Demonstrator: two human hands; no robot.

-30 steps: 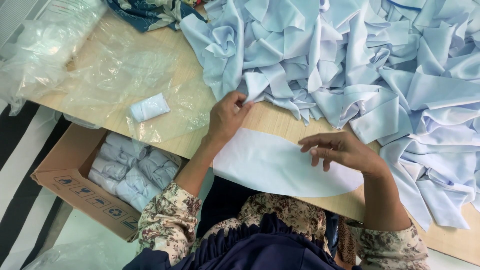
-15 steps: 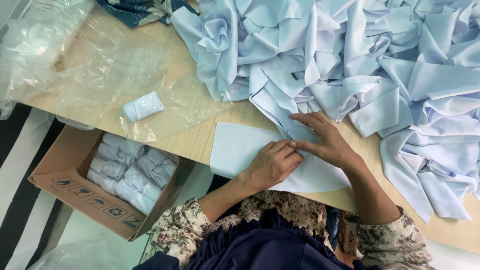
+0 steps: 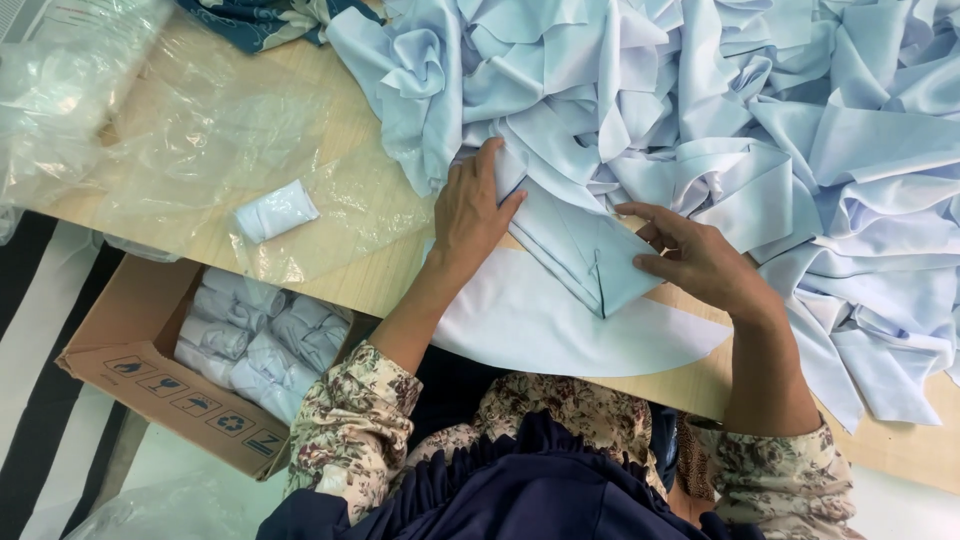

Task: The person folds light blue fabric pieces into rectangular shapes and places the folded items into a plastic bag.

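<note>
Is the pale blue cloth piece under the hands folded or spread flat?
Folded. The pale blue cloth piece tapers to a point with layered edges, lying on a white curved sheet; left hand presses it, right hand touches its edge.

A cloth heap [image 3: 720, 110] fills the bench's [image 3: 370, 270] upper right; a box [image 3: 170, 350], seemingly on the floor, sits lower left.

Light wooden table [image 3: 380, 270]; black-white striped floor covering [image 3: 40, 330] left; even lighting.
</note>
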